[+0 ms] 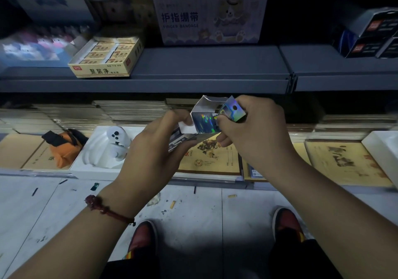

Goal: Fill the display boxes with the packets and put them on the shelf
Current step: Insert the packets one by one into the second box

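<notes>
A small holographic display box (205, 121) with white inner flaps is held in the air in front of the grey shelf (206, 70). My left hand (155, 147) grips its left white flap and lower side, with what looks like a thin packet (179, 141) under its fingers. My right hand (252, 128) pinches the shiny flap (233, 109) at the box's right end. The box's top is open. What lies inside it is hidden.
A yellow box of erasers (105, 61) and a purple finger-bandage carton (211, 14) stand on the shelf, dark boxes (374, 35) at its right. Below lie stacked notebooks (211, 160), a white toy in a tray (117, 143) and an orange pouch (64, 147). My shoes are on the tiled floor.
</notes>
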`<state>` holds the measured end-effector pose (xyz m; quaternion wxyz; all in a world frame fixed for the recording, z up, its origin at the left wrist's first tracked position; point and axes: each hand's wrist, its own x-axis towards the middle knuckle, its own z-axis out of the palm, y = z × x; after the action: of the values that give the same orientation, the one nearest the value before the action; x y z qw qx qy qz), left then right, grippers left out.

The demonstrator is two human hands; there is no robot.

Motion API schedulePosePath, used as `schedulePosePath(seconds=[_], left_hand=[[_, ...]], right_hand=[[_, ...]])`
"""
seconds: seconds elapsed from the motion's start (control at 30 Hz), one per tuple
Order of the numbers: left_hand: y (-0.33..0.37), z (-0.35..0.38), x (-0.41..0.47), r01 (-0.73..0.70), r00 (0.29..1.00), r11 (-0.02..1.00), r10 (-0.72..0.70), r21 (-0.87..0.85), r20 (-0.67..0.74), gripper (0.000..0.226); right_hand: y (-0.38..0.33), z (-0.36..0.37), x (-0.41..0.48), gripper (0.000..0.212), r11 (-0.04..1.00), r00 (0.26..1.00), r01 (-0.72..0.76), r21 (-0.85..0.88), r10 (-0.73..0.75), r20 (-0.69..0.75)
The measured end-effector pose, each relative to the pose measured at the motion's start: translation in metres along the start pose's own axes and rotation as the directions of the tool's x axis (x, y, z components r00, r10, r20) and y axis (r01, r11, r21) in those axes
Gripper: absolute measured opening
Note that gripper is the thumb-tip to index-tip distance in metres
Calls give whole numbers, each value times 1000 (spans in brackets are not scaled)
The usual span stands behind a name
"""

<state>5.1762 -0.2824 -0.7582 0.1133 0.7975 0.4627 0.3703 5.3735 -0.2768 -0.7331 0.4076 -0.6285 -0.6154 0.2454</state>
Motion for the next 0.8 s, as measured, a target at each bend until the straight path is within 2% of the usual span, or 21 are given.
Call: schedulePosePath(seconds=[0.17,0.23,0.27,0.3,0.33,0.4,0.47,0.53,0.63,0.7,0.8], left_hand=[[-7,-4,2,24,999,997,-22,-76,27,54],[-11,-5,5,92,995,982,-82,-167,64,65],[-13,-6,6,116,992,972,-103,-207,74,69],[-15,-6,7,130,990,964,-114,-234,81,69],[-17,-6,8,136,989,958,-117,-253,87,67],[-21,-6,8,131,990,950,-108,-282,96,55],[-24,-5,8,121,992,944,-101,-308,78,45],[-23,-3,8,96,995,949,-89,-300,37,43],[-20,1,7,28,997,974,-13,-226,70,64],[-23,6,6,-16,994,994,27,-107,103,82],[-27,11,7,31,998,999,-31,-7,48,89]], right_hand=[[-2,-1,1,8,996,994,-81,36,78,78],[-1,-3,4,13,993,990,-113,-33,116,81],[-2,-4,5,18,986,982,-166,-28,168,90],[-2,-5,5,18,969,964,-243,50,236,123],[-4,-6,4,15,923,933,-341,179,309,184],[-12,-5,1,6,760,867,-491,425,381,322],[-15,-3,-1,3,680,857,-515,522,388,339],[-15,-2,-1,9,616,852,-523,589,405,332],[-14,-1,-2,21,502,834,-542,674,422,355],[-14,0,-5,20,430,822,-558,710,406,400],[-16,5,-9,18,422,791,-612,669,355,499]])
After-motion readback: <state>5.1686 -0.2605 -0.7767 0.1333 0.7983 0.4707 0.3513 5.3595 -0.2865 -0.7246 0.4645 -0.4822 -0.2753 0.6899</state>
